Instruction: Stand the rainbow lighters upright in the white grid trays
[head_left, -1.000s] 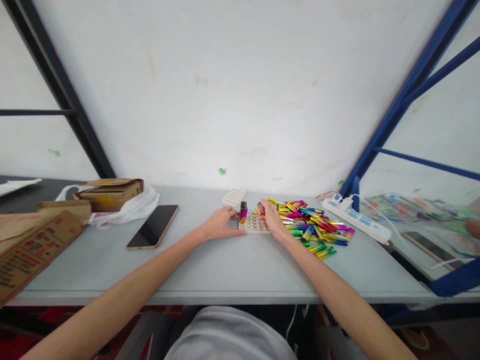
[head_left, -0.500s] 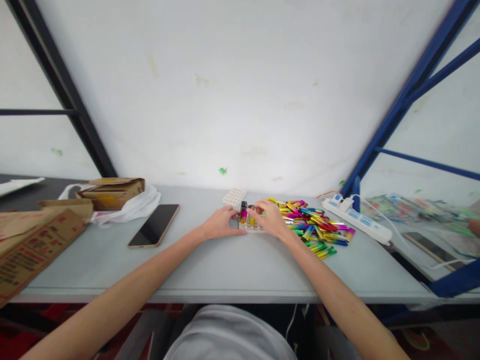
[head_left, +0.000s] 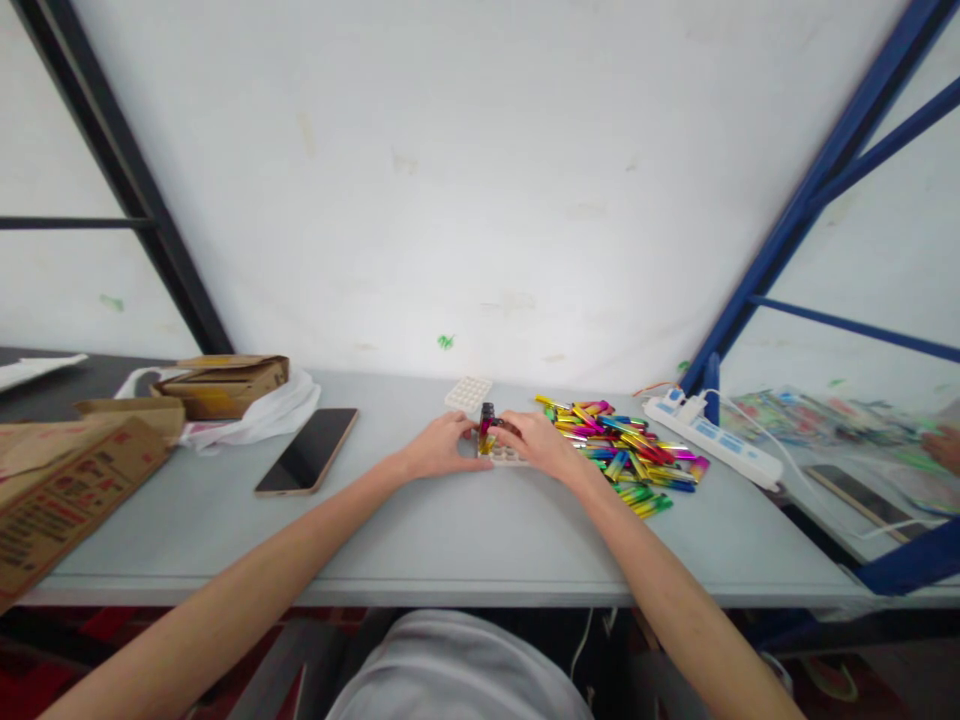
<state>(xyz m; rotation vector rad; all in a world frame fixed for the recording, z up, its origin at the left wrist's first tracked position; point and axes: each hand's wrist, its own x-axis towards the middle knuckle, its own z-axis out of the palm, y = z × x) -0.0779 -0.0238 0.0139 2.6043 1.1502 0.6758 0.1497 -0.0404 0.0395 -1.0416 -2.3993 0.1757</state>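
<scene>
In front of me on the table lies a pale tray with rows of holes (head_left: 508, 458). Shiny coloured lighters with black tops (head_left: 486, 425) stand upright at its left end. My left hand (head_left: 442, 446) holds the tray's left edge, thumb along the near side and fingers beside the lighters. My right hand (head_left: 546, 442) reaches over the tray from the right. Its fingers are pinched around a lighter with a yellow part (head_left: 493, 438), close against the standing ones and mostly hidden. A loose pile of metallic lighters (head_left: 630, 440) lies just right of my right hand.
A second pale tray (head_left: 469, 393) lies near the wall. On the left are a phone (head_left: 309, 452), a small carton (head_left: 232, 388) on a white bag and a larger carton (head_left: 90, 480). A power strip (head_left: 716, 440) lies at right. Another person's hand (head_left: 941, 447) shows at far right.
My right hand has shifted slightly left and down, bringing its lighter against the standing ones at the tray's left end. My left hand stays where it was.
</scene>
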